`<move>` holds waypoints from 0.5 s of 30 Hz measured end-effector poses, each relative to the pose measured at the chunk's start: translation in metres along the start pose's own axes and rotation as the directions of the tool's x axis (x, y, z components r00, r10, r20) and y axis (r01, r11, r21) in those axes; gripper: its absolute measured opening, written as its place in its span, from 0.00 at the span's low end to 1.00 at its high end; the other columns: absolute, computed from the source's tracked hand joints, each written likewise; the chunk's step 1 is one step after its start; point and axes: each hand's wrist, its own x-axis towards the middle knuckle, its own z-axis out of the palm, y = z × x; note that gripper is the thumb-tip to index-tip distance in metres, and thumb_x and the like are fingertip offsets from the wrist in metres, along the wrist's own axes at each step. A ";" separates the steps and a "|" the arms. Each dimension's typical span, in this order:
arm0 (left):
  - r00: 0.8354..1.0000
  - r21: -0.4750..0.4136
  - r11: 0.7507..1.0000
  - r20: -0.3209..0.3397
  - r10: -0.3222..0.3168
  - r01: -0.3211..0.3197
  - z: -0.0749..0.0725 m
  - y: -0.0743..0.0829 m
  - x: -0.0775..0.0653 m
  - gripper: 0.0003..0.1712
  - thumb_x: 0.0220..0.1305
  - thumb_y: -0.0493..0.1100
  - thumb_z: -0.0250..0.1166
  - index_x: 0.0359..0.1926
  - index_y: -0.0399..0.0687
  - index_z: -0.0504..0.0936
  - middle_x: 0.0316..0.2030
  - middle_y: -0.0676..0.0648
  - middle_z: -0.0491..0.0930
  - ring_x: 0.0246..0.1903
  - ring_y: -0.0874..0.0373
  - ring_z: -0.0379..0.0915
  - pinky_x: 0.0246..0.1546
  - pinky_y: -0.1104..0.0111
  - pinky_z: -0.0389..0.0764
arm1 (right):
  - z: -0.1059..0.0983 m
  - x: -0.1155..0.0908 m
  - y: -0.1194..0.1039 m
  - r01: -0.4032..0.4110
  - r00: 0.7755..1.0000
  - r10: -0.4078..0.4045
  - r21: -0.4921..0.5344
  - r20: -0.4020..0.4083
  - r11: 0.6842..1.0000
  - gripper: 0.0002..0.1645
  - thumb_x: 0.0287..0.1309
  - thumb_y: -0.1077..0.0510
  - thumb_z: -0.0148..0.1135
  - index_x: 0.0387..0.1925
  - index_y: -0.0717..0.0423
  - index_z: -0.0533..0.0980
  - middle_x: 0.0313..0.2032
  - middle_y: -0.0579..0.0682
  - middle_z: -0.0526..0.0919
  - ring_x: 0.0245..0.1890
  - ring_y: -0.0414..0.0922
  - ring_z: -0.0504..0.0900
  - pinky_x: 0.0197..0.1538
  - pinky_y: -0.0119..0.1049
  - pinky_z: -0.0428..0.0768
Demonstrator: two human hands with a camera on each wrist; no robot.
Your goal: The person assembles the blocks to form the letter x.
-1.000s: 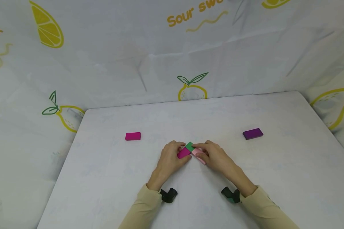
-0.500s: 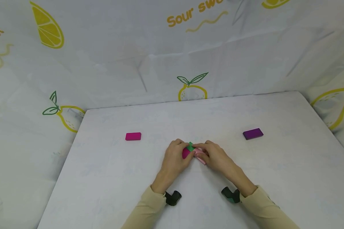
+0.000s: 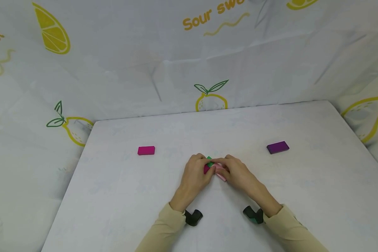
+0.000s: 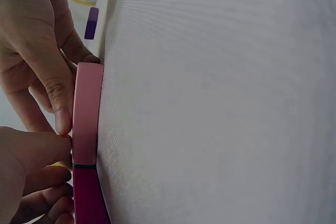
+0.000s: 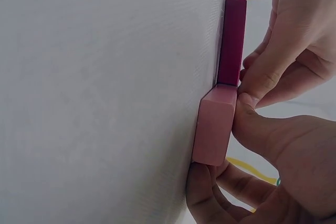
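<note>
Three small blocks meet at a corner near the middle of the table: a green block, a magenta block and a light pink block. My left hand spans the join, its thumb on the near side and its fingers by the magenta and green blocks. From the other side my right hand pinches the light pink block, one fingertip reaching the green one. In the left wrist view the pink block lies end to end with the magenta block. Fingers hide most of the green block.
A bright pink block lies farther back on the left, and a purple block on the right. Both rest on the white table. Behind it hangs a white cloth with lemon prints.
My left hand has slid right along the blocks toward my right hand, covering more of the magenta and green blocks. The right hand has stayed in place; the outer blocks have not moved.
</note>
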 end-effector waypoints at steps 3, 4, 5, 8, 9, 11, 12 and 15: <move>1.000 0.017 1.000 0.023 -0.011 0.010 0.000 0.000 0.001 0.09 0.62 0.43 0.74 0.39 0.42 0.92 0.32 0.46 0.85 0.31 0.56 0.74 0.30 0.75 0.69 | 0.000 0.000 0.000 0.003 1.000 -0.003 0.001 -0.001 1.000 0.20 0.66 0.61 0.65 0.59 0.55 0.82 0.29 0.50 0.74 0.27 0.41 0.67 0.29 0.30 0.64; 1.000 0.022 1.000 0.028 -0.013 0.012 0.000 0.000 0.002 0.09 0.62 0.43 0.73 0.39 0.42 0.92 0.32 0.46 0.84 0.31 0.56 0.74 0.30 0.76 0.68 | 0.000 0.000 0.000 0.004 1.000 -0.004 0.003 -0.001 1.000 0.20 0.67 0.61 0.65 0.59 0.56 0.82 0.29 0.50 0.75 0.27 0.41 0.67 0.30 0.30 0.65; 0.999 0.026 1.000 0.032 -0.015 0.014 0.000 0.000 0.002 0.09 0.62 0.43 0.74 0.39 0.42 0.92 0.32 0.46 0.84 0.31 0.56 0.74 0.30 0.76 0.68 | 0.000 -0.001 0.000 0.006 1.000 -0.006 0.004 -0.001 1.000 0.20 0.67 0.61 0.64 0.59 0.56 0.82 0.30 0.50 0.76 0.27 0.41 0.67 0.30 0.30 0.65; 0.999 0.039 0.999 0.040 -0.014 0.012 0.000 0.000 0.002 0.10 0.62 0.44 0.74 0.39 0.42 0.92 0.31 0.47 0.84 0.31 0.56 0.74 0.30 0.76 0.68 | 0.000 -0.001 0.000 0.013 1.000 -0.013 0.007 -0.003 1.000 0.19 0.68 0.61 0.63 0.59 0.57 0.81 0.31 0.51 0.77 0.28 0.41 0.67 0.30 0.30 0.66; 0.999 0.043 0.999 0.042 -0.012 0.010 0.000 0.000 0.002 0.10 0.62 0.44 0.74 0.39 0.42 0.92 0.31 0.47 0.84 0.31 0.56 0.74 0.30 0.76 0.68 | 0.001 -0.001 0.000 0.017 1.000 -0.017 0.007 -0.004 1.000 0.19 0.68 0.61 0.63 0.59 0.57 0.81 0.32 0.51 0.78 0.28 0.41 0.67 0.30 0.30 0.66; 0.999 0.052 0.999 0.044 -0.006 0.004 0.000 0.000 0.003 0.10 0.62 0.44 0.74 0.39 0.42 0.92 0.32 0.47 0.84 0.31 0.56 0.75 0.31 0.76 0.69 | 0.001 -0.002 0.001 0.025 1.000 -0.024 0.008 -0.008 1.000 0.19 0.68 0.61 0.63 0.59 0.58 0.81 0.32 0.51 0.78 0.28 0.41 0.67 0.31 0.30 0.66; 0.999 0.056 0.998 0.044 -0.004 0.001 -0.001 0.001 0.003 0.10 0.62 0.44 0.74 0.39 0.42 0.92 0.32 0.47 0.85 0.31 0.56 0.75 0.31 0.76 0.70 | 0.001 -0.002 0.001 0.027 1.000 -0.027 0.008 -0.010 1.000 0.19 0.68 0.62 0.63 0.59 0.58 0.81 0.32 0.51 0.78 0.28 0.41 0.67 0.31 0.29 0.66; 0.999 0.065 0.998 0.043 0.003 -0.006 -0.001 0.000 0.003 0.10 0.63 0.45 0.73 0.40 0.42 0.92 0.32 0.47 0.85 0.31 0.56 0.76 0.31 0.75 0.71 | 0.001 -0.002 0.001 0.030 0.999 -0.029 0.012 -0.014 0.999 0.20 0.67 0.62 0.64 0.59 0.59 0.81 0.31 0.51 0.77 0.28 0.40 0.67 0.30 0.29 0.66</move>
